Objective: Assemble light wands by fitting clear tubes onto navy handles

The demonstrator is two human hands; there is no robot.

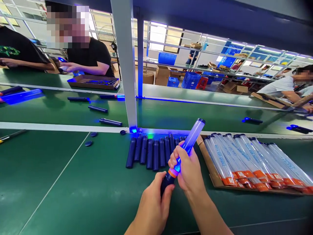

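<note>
Between my two hands is a light stick [193, 135] with a clear tube glowing blue, an orange ring and a dark handle. My left hand [156, 199] is closed around the dark handle at the lower end. Higher up, my right hand [187, 166] wraps round the lit tube just above the orange ring. The stick tilts up and to the right, its dark cap at the top. Just beyond my hands, several dark handles [156, 155] lie side by side on the green table. A cardboard tray [210, 169] of clear tubes [244, 156] with orange ends is to the right.
Small dark caps [88, 143] lie on the table at left. A white post [126, 65] rises beyond the handles. Past a white rail, a green belt [186, 114] carries scattered dark handles [110, 122]. Co-workers [88, 62] sit across it, one near a shallow box [93, 82].
</note>
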